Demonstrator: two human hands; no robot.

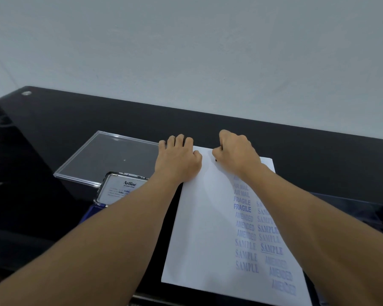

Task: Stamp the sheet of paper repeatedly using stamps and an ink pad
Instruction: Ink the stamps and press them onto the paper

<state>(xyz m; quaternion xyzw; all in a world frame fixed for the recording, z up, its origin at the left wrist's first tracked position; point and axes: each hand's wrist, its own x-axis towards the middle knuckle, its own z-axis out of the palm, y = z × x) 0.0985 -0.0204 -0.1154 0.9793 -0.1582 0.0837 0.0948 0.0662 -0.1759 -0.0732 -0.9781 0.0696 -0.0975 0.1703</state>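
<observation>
**Stamp down at the sheet's far edge**

On the black bench (75, 120), the white paper sheet (203, 228) runs lengthwise away from me. The blue ink pad (119, 191) lies left of it, beside my left forearm. My left hand (177, 160) presses the sheet's far left corner, holding nothing. My right hand (234, 151), just beside it, is fisted round a small dark stamp (216, 160) on the sheet.

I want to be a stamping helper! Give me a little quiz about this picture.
1. True or false: the left hand rests on a far corner of the sheet of paper.
2. Which word is stamped on the paper? A) SAMPLE B) PAID C) URGENT
3. Fill in: the ink pad lid reads ____.

Key: 1 true; 2 A; 3 Artline.
</observation>
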